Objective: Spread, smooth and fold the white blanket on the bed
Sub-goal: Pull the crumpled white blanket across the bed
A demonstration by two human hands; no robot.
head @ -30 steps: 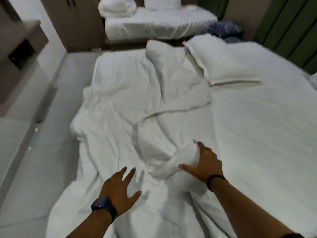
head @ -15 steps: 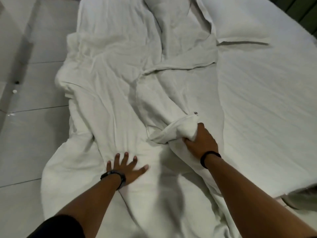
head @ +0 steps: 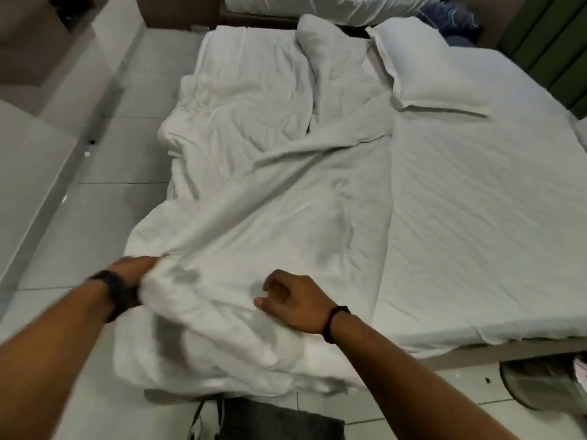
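Observation:
The white blanket lies rumpled over the left half of the bed, its near end hanging over the foot toward the floor. My left hand, with a dark watch on the wrist, is closed on a bunched edge of the blanket at the near left. My right hand, with a black band on the wrist, hovers just over the blanket's near end, fingers curled and apart, holding nothing.
A white pillow lies at the head on the right, a second crumpled one beside it. Tiled floor runs along the left. A dark bag sits at my feet. Another bed stands beyond.
My right hand let go of the rolled fold, which now lies spread out. My left hand went from pressing flat to gripping the blanket's near-left edge. The view pulled back.

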